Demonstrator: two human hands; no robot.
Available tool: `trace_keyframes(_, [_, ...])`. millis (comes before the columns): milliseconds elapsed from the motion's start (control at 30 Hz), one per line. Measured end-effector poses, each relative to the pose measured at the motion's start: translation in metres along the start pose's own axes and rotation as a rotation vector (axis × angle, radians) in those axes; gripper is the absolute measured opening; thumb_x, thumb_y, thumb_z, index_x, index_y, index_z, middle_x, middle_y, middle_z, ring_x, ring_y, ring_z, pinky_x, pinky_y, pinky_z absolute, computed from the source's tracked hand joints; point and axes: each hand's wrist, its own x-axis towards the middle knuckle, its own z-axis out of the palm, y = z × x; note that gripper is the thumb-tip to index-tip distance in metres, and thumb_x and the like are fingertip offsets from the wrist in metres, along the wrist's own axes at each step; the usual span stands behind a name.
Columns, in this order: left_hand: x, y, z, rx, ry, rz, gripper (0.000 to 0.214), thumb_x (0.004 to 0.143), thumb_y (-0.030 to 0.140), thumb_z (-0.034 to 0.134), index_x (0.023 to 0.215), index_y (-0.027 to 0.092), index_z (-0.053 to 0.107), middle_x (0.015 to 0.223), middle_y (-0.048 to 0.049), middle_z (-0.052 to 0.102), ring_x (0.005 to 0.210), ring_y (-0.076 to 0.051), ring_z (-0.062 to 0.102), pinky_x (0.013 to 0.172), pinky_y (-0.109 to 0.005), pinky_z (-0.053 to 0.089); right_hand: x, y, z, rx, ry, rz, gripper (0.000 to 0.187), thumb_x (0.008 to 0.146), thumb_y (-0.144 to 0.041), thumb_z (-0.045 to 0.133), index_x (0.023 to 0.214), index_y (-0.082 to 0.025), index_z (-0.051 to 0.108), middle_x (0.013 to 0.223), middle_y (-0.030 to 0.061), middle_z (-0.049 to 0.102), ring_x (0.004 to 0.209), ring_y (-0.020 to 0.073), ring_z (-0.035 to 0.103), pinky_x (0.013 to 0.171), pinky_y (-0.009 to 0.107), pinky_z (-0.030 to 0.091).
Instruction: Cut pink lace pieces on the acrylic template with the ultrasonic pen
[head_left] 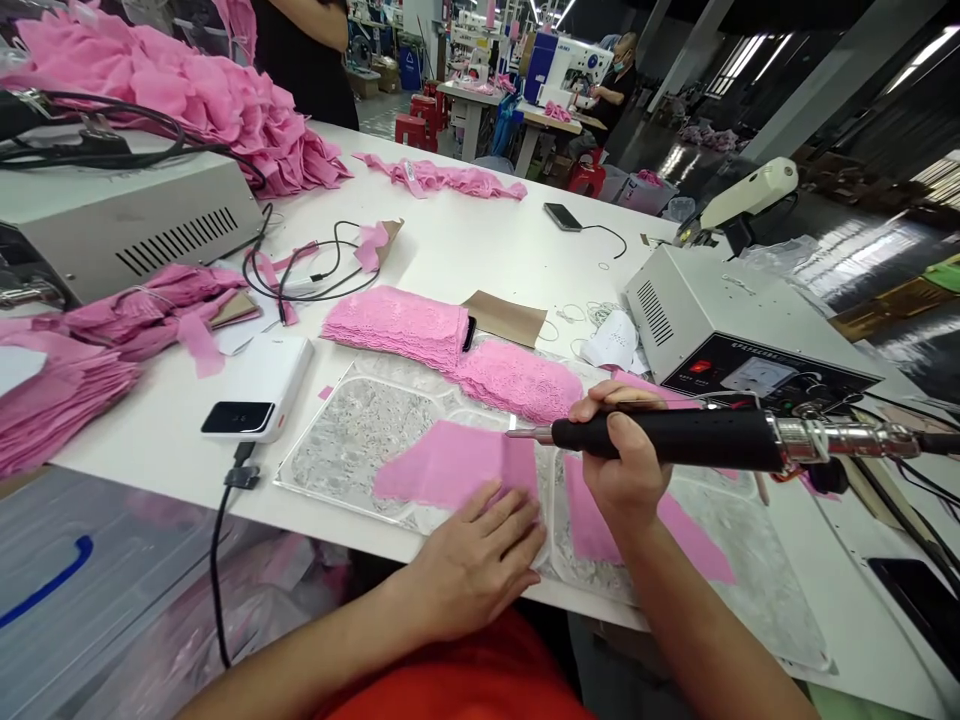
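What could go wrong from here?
Left hand near the metal tip of the black-handled tool: a slip could hurt that hand.
Pink fabric panel is unheld on its left side: it might shift or pucker.
Right pink lace stack sits just beyond the tip: overshoot may snag it.

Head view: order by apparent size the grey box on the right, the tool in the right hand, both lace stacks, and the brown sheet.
1. Grey box on the right
2. Tool, in the right hand
3. Left lace stack and right lace stack: too alike to rank
4. Brown sheet
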Motion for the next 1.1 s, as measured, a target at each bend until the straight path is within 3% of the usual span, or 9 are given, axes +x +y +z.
trace_keyframes(433, [0.001, 0.001, 0.000, 0.019, 0.038, 0.007, 0.032, 0.095, 0.033, 0.051, 0.118, 0.012, 0.061, 0.122, -0.0097, 0.065, 0.119, -0.026, 0.057, 0.109, -0.043, 0.039, 0.000, 0.001, 0.000, -0.018, -0.022, 0.006, 0.006, 0.074, -0.021, 0.062, 0.078, -0.021, 0.058, 0.083, -0.0008, 0.058, 0.065, 0.0116, 0.057, 0.066, 0.033, 0.050])
trace_keyframes(833, [-0.001, 0.000, 0.000, 0.040, 0.047, 0.033, 0.036, 0.096, 0.036, 0.051, 0.120, 0.011, 0.060, 0.125, -0.0119, 0.063, 0.119, -0.027, 0.056, 0.105, -0.045, 0.041, -0.006, 0.011, 0.032, 0.014, -0.080, 0.005, 0.008, 0.076, -0.022, 0.060, 0.083, -0.022, 0.057, 0.087, -0.0010, 0.057, 0.066, 0.0106, 0.057, 0.070, 0.034, 0.049])
trace_keyframes(1100, [-0.001, 0.000, -0.001, 0.042, 0.032, 0.026, 0.036, 0.096, 0.037, 0.051, 0.121, 0.012, 0.059, 0.127, -0.0113, 0.063, 0.120, -0.026, 0.056, 0.107, -0.045, 0.039, -0.005, 0.014, 0.033, -0.001, -0.102, -0.014, 0.007, 0.077, -0.021, 0.060, 0.083, -0.022, 0.057, 0.086, -0.0009, 0.057, 0.066, 0.0108, 0.057, 0.069, 0.034, 0.049])
